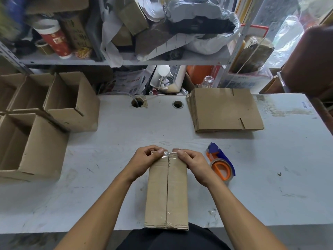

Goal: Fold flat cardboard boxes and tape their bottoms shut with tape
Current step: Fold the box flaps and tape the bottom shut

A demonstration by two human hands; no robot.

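Observation:
A folded cardboard box [166, 195] stands bottom-up at the table's near edge, its two flaps meeting along a centre seam covered by clear tape [168, 155]. My left hand [146, 159] and my right hand [191, 161] hold the box's far end, fingers curled over the edge and thumbs pressing the tape end down on either side of the seam. A tape dispenser [220, 163], blue and orange with a roll of clear tape, lies on the table just right of my right hand.
A stack of flat cardboard boxes [225, 110] lies at the back right of the white table [270, 177]. Several assembled open boxes [59, 105] stand along the left side. Cluttered shelves rise behind the table, which has two cable holes [137, 102].

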